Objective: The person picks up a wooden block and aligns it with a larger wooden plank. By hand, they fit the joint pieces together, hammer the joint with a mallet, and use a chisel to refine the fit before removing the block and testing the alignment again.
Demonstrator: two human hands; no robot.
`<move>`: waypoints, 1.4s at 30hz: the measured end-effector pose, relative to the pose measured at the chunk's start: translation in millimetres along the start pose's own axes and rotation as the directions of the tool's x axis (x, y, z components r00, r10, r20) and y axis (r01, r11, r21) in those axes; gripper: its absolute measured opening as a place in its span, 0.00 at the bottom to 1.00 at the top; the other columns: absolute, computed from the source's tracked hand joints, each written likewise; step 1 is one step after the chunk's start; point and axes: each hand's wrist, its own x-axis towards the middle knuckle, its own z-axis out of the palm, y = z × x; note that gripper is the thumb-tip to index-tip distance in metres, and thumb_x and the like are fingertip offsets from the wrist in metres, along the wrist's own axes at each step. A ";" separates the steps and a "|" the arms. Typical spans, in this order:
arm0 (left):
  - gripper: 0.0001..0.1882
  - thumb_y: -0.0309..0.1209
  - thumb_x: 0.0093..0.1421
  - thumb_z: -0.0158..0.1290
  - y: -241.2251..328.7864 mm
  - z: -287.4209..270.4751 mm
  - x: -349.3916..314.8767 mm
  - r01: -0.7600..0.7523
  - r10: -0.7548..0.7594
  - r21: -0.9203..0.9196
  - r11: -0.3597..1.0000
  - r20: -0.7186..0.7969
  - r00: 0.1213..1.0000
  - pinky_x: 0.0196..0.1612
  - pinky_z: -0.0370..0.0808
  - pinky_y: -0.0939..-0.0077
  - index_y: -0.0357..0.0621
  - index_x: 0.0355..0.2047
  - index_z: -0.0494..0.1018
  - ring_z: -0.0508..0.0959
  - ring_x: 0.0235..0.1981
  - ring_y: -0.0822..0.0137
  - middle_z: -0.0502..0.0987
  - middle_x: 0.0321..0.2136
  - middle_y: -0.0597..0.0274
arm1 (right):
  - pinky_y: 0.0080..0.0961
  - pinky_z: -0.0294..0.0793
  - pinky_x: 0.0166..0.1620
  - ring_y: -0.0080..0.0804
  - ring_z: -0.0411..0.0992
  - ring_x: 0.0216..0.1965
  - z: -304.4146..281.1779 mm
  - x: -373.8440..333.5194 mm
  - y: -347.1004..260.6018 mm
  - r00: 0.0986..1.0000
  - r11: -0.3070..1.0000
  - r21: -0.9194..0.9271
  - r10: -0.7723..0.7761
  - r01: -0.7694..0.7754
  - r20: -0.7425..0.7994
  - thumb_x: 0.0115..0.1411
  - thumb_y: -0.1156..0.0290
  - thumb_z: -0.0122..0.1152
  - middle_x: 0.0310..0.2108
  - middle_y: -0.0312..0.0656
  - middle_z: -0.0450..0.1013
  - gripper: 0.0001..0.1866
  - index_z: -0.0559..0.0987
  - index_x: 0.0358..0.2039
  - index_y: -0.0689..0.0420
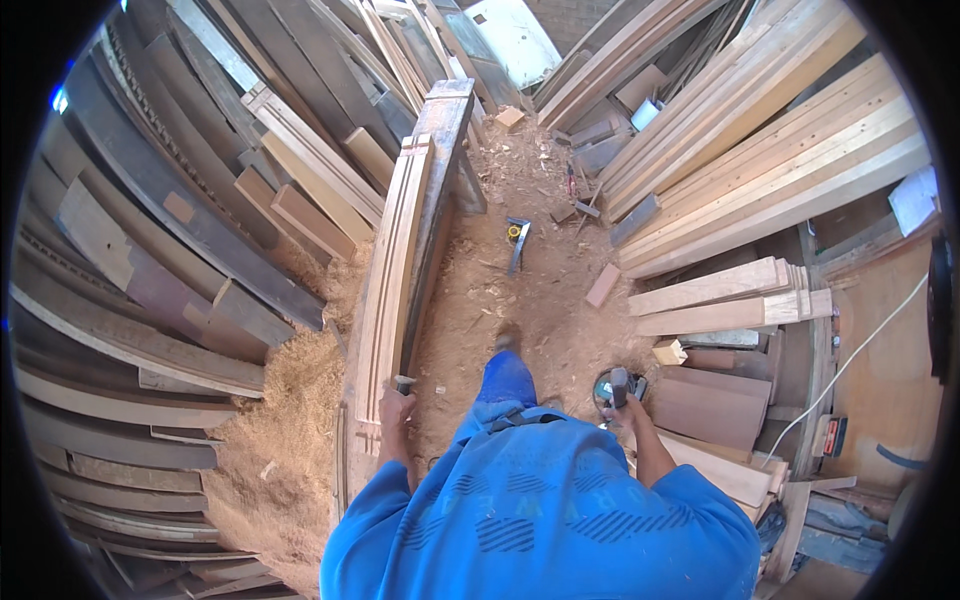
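My left hand (397, 408) is closed around a small dark grey-ended tool (404, 384), its kind unclear, beside the long grooved timber pieces (398, 255). Those pieces lie side by side along a narrow wooden bench (440, 130). On the other side of my body, my right hand (628, 412) grips a dark tool with a blocky grey upper end (620, 382). A round teal and black part (603, 388) shows right next to it; whether the two belong together I cannot tell.
Stacked planks (760, 190) fill the right side, and dark boards (190, 220) the left. Sawdust (280, 410) is heaped left of the bench. A yellow-and-black tape measure (514, 232) and a metal square (517, 258) lie on the floor ahead, near a loose block (603, 286).
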 end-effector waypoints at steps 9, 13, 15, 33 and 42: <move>0.48 0.49 0.54 0.60 194.2 -63.4 75.0 -0.061 0.063 0.031 0.998 -0.069 0.996 0.51 0.78 0.53 0.30 0.66 0.57 0.80 0.49 0.41 0.79 0.45 0.30 | 0.35 0.75 0.32 0.33 0.76 0.30 -32.9 97.0 -10.7 0.984 0.995 0.004 0.094 -0.095 0.154 0.47 0.66 0.72 0.31 0.42 0.79 0.17 0.82 0.38 0.59; 0.53 0.49 0.54 0.59 295.6 -98.1 124.2 -0.161 0.163 0.038 0.986 -0.070 0.984 0.51 0.77 0.53 0.30 0.70 0.48 0.80 0.49 0.41 0.78 0.46 0.30 | 0.36 0.74 0.32 0.32 0.77 0.31 -72.9 116.9 -110.4 0.900 0.897 0.082 0.433 -0.435 0.041 0.49 0.69 0.72 0.31 0.43 0.80 0.14 0.83 0.37 0.60; 0.53 0.48 0.54 0.59 327.7 -109.7 151.8 -0.149 0.151 0.036 0.988 -0.058 0.987 0.51 0.77 0.53 0.30 0.70 0.47 0.80 0.49 0.41 0.78 0.46 0.30 | 0.35 0.73 0.27 0.31 0.76 0.26 -100.8 136.0 -144.3 0.859 0.855 0.094 0.511 -0.510 0.010 0.50 0.67 0.72 0.27 0.42 0.79 0.13 0.84 0.34 0.60; 0.42 0.47 0.54 0.60 416.3 -84.5 237.1 0.217 -0.237 -0.150 0.965 -0.128 0.963 0.53 0.77 0.55 0.26 0.60 0.63 0.80 0.50 0.41 0.79 0.46 0.33 | 0.34 0.77 0.34 0.33 0.79 0.29 -315.8 488.6 -293.5 0.987 0.992 -0.123 0.017 0.002 0.158 0.46 0.63 0.76 0.25 0.46 0.79 0.17 0.82 0.30 0.61; 0.44 0.45 0.52 0.61 455.8 -81.2 259.6 0.448 -0.498 -0.271 0.852 -0.156 0.853 0.55 0.76 0.54 0.22 0.59 0.60 0.78 0.51 0.39 0.77 0.48 0.30 | 0.28 0.74 0.31 0.24 0.73 0.27 -390.4 636.8 -552.5 0.861 0.873 0.050 -0.486 0.484 0.148 0.56 0.64 0.70 0.26 0.34 0.72 0.12 0.76 0.31 0.56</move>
